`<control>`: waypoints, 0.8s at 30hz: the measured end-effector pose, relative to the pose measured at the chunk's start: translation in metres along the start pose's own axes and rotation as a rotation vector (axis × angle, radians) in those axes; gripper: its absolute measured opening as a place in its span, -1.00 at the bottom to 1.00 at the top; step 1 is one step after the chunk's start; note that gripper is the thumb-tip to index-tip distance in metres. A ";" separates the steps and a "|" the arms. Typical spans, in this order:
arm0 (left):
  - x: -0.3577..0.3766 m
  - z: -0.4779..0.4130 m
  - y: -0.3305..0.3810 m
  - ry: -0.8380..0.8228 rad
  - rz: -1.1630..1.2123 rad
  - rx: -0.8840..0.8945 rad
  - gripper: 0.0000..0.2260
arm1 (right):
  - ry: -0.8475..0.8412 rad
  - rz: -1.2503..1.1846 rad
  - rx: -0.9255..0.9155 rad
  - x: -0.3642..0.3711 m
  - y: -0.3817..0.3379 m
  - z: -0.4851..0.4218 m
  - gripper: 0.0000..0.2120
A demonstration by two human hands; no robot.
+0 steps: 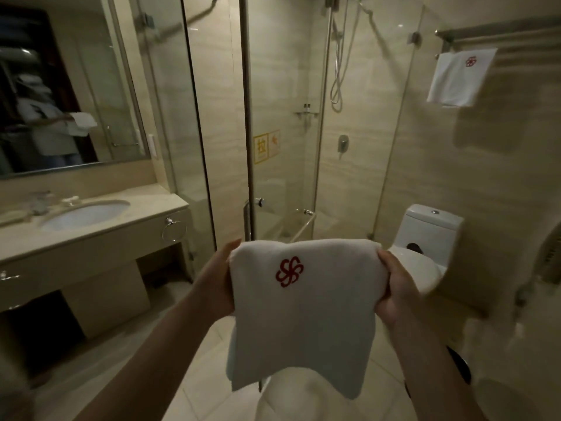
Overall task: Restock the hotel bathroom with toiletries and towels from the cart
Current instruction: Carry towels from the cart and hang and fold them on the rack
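Note:
A folded white towel with a red embroidered emblem hangs in front of me at chest height. My left hand grips its upper left edge and my right hand grips its upper right edge, fingers curled round the fold. Another white towel with the same red emblem hangs from a metal rack high on the right wall. No cart is in view.
A glass shower enclosure stands straight ahead with a door handle. The vanity counter with sink and a towel ring is at left under a mirror. A white toilet sits at right.

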State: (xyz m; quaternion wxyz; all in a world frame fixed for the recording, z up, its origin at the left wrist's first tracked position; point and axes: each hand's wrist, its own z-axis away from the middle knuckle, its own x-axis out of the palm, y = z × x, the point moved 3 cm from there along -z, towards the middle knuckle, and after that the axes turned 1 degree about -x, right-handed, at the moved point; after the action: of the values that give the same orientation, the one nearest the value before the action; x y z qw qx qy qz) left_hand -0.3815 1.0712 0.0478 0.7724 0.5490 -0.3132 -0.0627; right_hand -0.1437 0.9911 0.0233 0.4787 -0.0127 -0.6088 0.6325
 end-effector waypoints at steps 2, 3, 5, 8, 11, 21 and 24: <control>-0.003 -0.033 0.005 0.011 -0.031 -0.043 -0.58 | 0.015 0.030 0.001 0.007 -0.004 -0.031 -0.92; -0.004 -0.050 0.006 0.013 -0.039 -0.059 -0.58 | 0.023 0.052 0.003 0.010 -0.006 -0.044 -0.92; -0.004 -0.082 0.008 0.012 -0.047 -0.094 -0.56 | 0.059 0.078 0.000 0.012 -0.011 -0.066 -0.91; 0.004 -0.129 0.008 -0.018 -0.058 -0.139 -0.55 | 0.123 0.052 -0.030 0.011 -0.019 -0.099 -0.88; 0.019 -0.178 0.011 -0.132 -0.024 -0.165 -0.53 | 0.133 -0.040 -0.021 0.015 -0.030 -0.125 -0.79; 0.079 -0.334 0.037 -0.410 -0.010 -0.173 -0.60 | 0.046 -0.119 -0.191 0.020 -0.073 -0.197 -0.82; 0.099 -0.369 0.036 -0.406 -0.016 -0.177 -0.72 | 0.092 -0.063 -0.211 0.006 -0.080 -0.222 -0.72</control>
State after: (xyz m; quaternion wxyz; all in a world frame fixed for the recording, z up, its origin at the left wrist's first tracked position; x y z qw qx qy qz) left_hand -0.1080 1.3397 0.0463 0.7381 0.4574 -0.4513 -0.2055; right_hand 0.0333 1.1468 0.0323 0.5218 -0.0726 -0.6494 0.5484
